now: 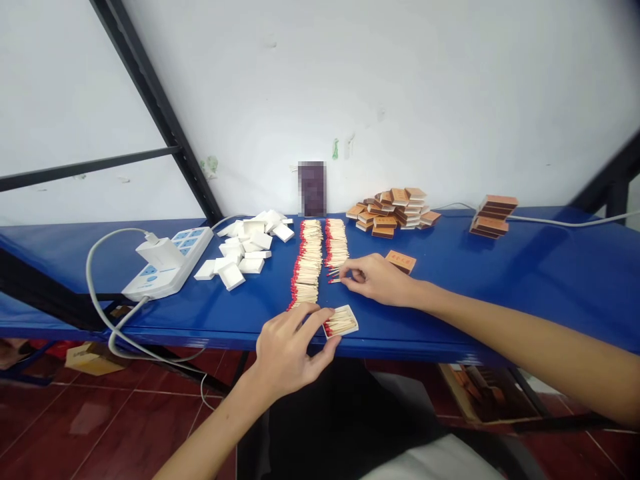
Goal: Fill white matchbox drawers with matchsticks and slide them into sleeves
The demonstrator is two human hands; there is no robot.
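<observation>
Near the front edge of the blue table, my left hand [295, 347] grips a small white tray [353, 316] by its left end. Red-tipped matches [341, 321] lie in the tray. Just behind it, my right hand [376, 279] pinches at a match at the near end of the shorter right row of matches [337, 241]. A longer row of matches [307, 260] runs beside it on the left. An orange and brown matchbox sleeve [401, 261] lies behind my right hand.
White empty trays [243, 245] are heaped at the left, beside a power strip [170, 267] with a looping cable. Matchboxes [393, 212] are piled at the back right, and a stack of them [494, 217] stands farther right. A blurred dark object [313, 189] leans on the wall.
</observation>
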